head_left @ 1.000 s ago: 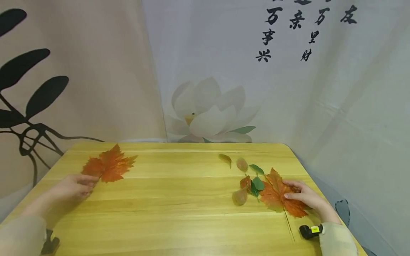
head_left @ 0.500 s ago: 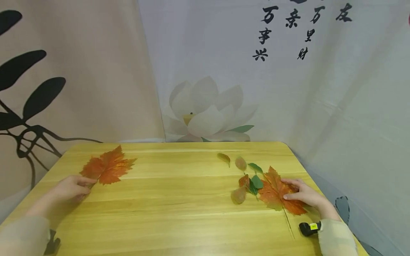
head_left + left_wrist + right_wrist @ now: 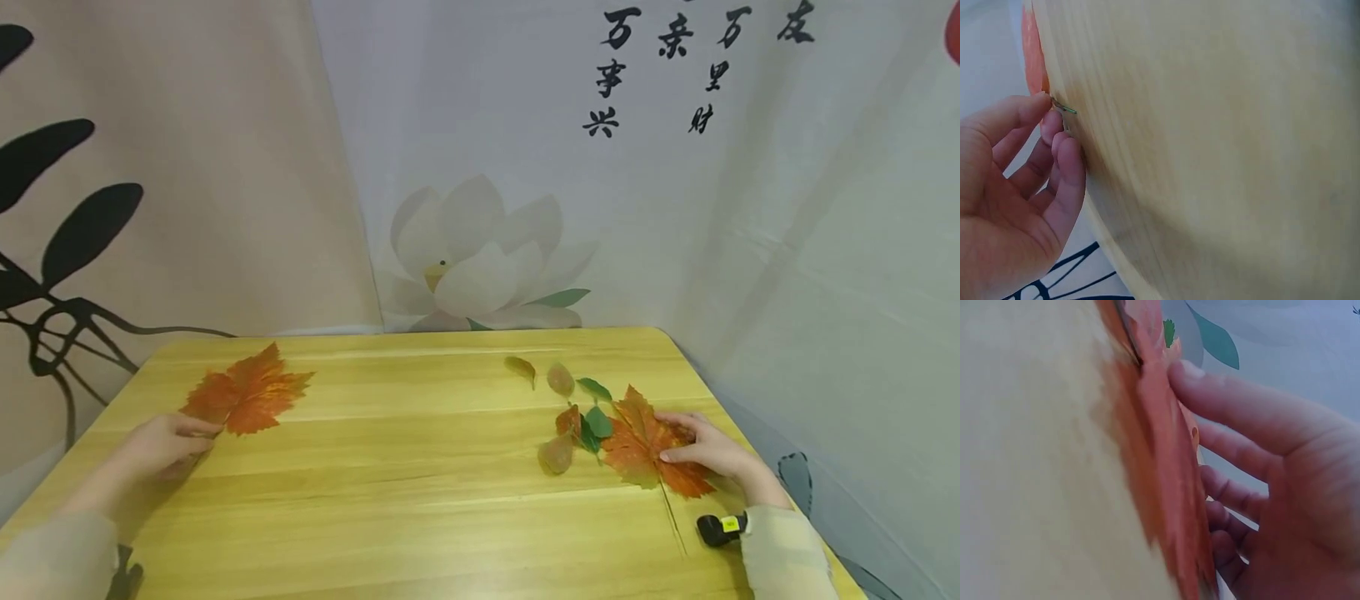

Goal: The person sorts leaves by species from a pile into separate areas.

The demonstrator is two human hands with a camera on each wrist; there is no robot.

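Note:
In the head view, an orange artificial maple leaf (image 3: 251,390) lies at the table's far left. My left hand (image 3: 161,450) pinches it at the stem base between thumb and index finger; a short bit of stem (image 3: 1067,109) shows past the fingertips in the left wrist view. On the right side, my right hand (image 3: 708,454) rests on a second orange maple leaf (image 3: 637,437), thumb and fingers spread apart over its surface. Two thin stems (image 3: 675,521) run from that leaf toward the near edge. In the right wrist view, the thumb (image 3: 1194,378) touches the leaf.
Beside the right leaf lie several small leaves: green ones (image 3: 598,422), a reddish one (image 3: 568,421), tan ones (image 3: 557,456) and a curled olive one (image 3: 522,368). A black wrist camera (image 3: 718,530) sits at the right cuff. The wooden table (image 3: 390,467) meets a printed curtain (image 3: 480,125).
The whole head view has shifted slightly. Both hands keep their places at their maple leaves; the left hand has drawn back only a touch, if at all.

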